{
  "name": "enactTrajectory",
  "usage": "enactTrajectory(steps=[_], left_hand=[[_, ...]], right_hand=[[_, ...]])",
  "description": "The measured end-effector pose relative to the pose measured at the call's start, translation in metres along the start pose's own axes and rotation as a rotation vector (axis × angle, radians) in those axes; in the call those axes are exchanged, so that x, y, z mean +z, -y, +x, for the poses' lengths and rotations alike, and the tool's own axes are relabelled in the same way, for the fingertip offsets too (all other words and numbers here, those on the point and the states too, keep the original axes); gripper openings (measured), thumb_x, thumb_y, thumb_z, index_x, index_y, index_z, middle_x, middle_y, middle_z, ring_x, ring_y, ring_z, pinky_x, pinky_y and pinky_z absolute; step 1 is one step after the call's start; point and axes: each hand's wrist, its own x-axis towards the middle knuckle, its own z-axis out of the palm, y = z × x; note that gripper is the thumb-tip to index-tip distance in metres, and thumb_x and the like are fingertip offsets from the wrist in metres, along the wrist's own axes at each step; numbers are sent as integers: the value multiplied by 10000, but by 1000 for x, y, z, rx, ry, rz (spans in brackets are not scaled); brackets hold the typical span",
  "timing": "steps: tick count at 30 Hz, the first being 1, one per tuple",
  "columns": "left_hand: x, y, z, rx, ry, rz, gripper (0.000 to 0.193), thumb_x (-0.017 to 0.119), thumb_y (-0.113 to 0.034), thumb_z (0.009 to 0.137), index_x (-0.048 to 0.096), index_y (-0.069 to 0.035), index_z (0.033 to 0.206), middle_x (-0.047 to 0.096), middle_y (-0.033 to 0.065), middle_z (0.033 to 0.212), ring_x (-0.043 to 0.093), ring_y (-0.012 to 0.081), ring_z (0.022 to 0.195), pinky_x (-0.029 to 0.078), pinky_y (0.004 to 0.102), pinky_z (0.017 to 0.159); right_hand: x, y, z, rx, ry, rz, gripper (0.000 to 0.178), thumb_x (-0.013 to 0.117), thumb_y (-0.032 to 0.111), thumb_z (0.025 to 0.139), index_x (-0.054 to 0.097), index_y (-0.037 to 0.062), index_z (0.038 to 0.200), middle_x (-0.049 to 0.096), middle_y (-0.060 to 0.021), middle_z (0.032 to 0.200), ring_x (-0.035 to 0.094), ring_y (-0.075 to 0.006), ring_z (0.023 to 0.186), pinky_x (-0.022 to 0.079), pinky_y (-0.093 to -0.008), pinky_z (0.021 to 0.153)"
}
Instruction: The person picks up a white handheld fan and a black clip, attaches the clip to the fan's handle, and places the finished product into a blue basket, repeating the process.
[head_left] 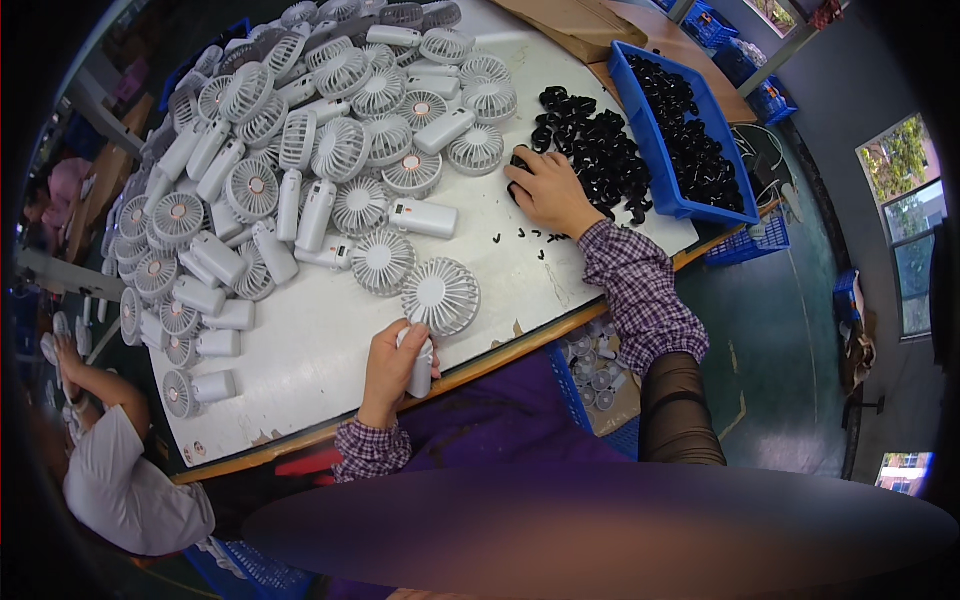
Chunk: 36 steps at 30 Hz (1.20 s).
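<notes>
My left hand (392, 368) is wrapped round the handle of a white handheld fan (440, 298), near the table's front edge. The fan's round slatted head points away from me. My right hand (552, 192) reaches over the table at the left side of a loose heap of small glossy black parts (585, 145). Its fingers are bent over a black part (518, 160) at their tips, and the palm hides some of the contact. Many more white handheld fans (340, 150) lie piled across the left and far side of the white tabletop (330, 350).
A blue bin (655, 165) full of black parts stands at the table's right edge, beside brown cardboard (575, 25). Black scraps lie near my right wrist. Below the edge, a box (600, 375) holds round pale parts. Another person (130, 460) works at the left.
</notes>
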Motion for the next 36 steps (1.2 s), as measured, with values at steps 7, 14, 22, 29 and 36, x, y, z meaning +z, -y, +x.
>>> enactTrajectory(steps=[7,14,22,29,36], left_hand=[[-12,10,-9,92,134,-163,331,619,-241,867,530,23,1045,611,125,850,622,163,678,543,288,622],[-5,8,-17,209,260,-316,425,644,-284,829,491,22,1082,623,193,850,638,228,672,541,328,615],[-6,0,-24,144,123,-181,250,621,-162,859,510,-3,1018,622,112,785,621,171,646,528,288,576],[10,12,-3,459,-55,120,357,646,-308,871,524,-8,1021,639,72,833,596,102,730,478,245,657],[15,11,-10,577,-208,353,377,682,-369,836,557,-13,864,582,35,616,542,87,557,433,249,514]], right_hand=[[-28,4,-19,-181,158,178,275,619,128,792,632,112,1066,489,-82,1322,430,-295,1237,311,-459,1022],[-76,29,-12,180,11,265,93,618,116,753,652,51,810,587,-97,868,569,-289,842,436,-379,749],[-29,74,-42,379,42,210,95,629,117,750,617,26,775,581,-139,774,606,-292,717,485,-381,633],[-68,159,-63,790,-44,1985,97,584,24,855,518,20,926,663,-163,845,665,-207,702,519,-247,601],[-39,231,-74,838,-13,2153,90,610,75,890,541,18,900,657,-128,756,606,-138,542,466,-204,462]])
